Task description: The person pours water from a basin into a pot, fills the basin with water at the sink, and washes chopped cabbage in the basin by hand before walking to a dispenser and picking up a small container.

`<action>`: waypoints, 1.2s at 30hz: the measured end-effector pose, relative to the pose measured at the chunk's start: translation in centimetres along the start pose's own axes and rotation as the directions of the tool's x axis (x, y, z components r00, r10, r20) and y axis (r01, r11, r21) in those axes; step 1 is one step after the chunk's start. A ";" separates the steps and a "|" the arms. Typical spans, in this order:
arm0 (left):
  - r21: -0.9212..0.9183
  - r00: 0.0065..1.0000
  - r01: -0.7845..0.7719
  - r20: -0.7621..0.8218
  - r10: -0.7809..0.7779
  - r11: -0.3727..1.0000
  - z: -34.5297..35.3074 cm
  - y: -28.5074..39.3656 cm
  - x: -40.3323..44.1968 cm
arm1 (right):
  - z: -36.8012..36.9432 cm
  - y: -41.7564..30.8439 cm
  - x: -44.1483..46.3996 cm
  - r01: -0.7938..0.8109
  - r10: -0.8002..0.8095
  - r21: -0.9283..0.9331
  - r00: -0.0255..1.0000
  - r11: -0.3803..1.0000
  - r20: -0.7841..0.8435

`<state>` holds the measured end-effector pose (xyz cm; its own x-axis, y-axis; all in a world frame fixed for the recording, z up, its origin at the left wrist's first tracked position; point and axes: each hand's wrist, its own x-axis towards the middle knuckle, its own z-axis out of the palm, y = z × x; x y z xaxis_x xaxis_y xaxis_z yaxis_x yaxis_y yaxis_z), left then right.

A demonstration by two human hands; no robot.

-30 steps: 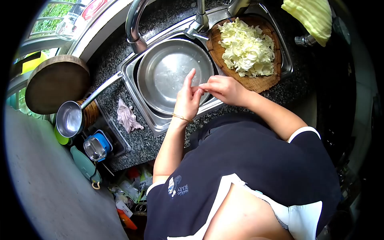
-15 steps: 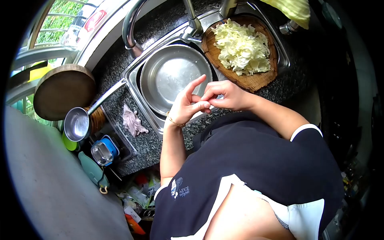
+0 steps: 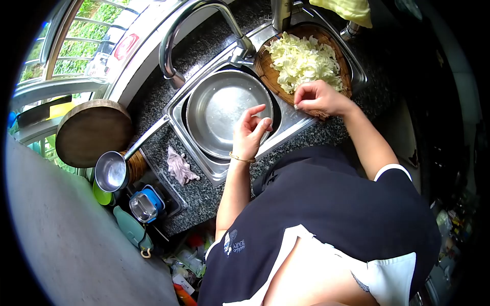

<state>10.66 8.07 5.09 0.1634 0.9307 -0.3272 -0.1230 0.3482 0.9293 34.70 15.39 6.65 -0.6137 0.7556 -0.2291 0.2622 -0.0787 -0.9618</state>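
My left hand (image 3: 251, 133) is over the near right rim of a metal basin (image 3: 209, 115) set in the sink. Its fingers are loosely curved, thumb apart, with nothing visible in them. My right hand (image 3: 324, 99) is at the near edge of a woven bamboo basket (image 3: 270, 76). Thumb and fingers are pinched together; a tiny pale spot shows at their tips, too small to name. Shredded cabbage (image 3: 305, 61) is heaped in the basket, just beyond that hand.
The faucet (image 3: 201, 10) arches over the basin's far left side. A pinkish cloth (image 3: 179, 166) lies on the granite counter (image 3: 201, 201). To the left are a small saucepan (image 3: 112, 171), a round wooden board (image 3: 94, 133) and a blue-rimmed container (image 3: 145, 204). A yellow-green thing (image 3: 347, 10) is at the top.
My hands were together over the basin's near edge, right fingers touching the left. They have parted: the right hand has moved right to the basket. The view has shifted slightly.
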 end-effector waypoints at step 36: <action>0.883 0.839 0.094 -0.319 0.441 0.459 -8.6 -1.8 -1.8 | 1.9 -1.6 8.6 0.427 -0.639 -0.580 0.737 0.694 -0.222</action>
<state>2.20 6.74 2.57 -0.2295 0.9699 0.0812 0.8234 0.1489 0.5476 27.59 20.80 5.95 -0.4544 0.7511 0.4789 0.3521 0.6453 -0.6780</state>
